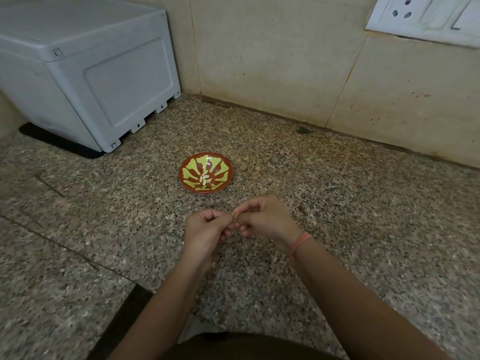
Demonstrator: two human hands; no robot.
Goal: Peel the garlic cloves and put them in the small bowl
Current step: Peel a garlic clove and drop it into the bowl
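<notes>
Head view: pinkish garlic clove (235, 213) pinched between fingers (220, 216) of left hand (205, 231) and right hand (265, 220), peeled cloves (205, 180) in small bowl (190, 162)

Thin orange thread wristband (300, 242)

Light dim, warm and even; source not in view. Shadows on the worktop (337, 203) faint and soft. Small glint in the bowl (193, 165). Left hand (205, 229) and right hand (265, 219) slightly soft. Wide-angle distortion: wall (285, 61) joints and socket plate (428, 16) lean near the frame edges. Fine detail smeared throughout.
</notes>
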